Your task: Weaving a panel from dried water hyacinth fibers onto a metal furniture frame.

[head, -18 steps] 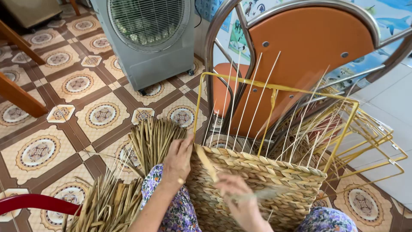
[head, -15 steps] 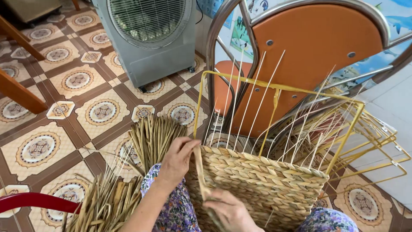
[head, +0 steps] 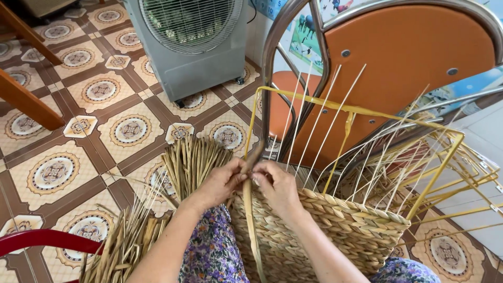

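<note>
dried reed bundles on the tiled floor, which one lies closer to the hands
The upper dried reed bundle, right beside the left hand; the other bundle lies lower, by the red chair.

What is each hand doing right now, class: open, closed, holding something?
Left hand: closed, pinching the straw strand at the basket rim.
Right hand: closed, pinching the same strand.

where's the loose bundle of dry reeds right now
In the head view the bundle of dry reeds lies on the tiled floor, just left of the left hand, below the grey fan.

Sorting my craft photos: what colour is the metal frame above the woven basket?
Yellow; the frame over the basket shows best in the head view.
</note>
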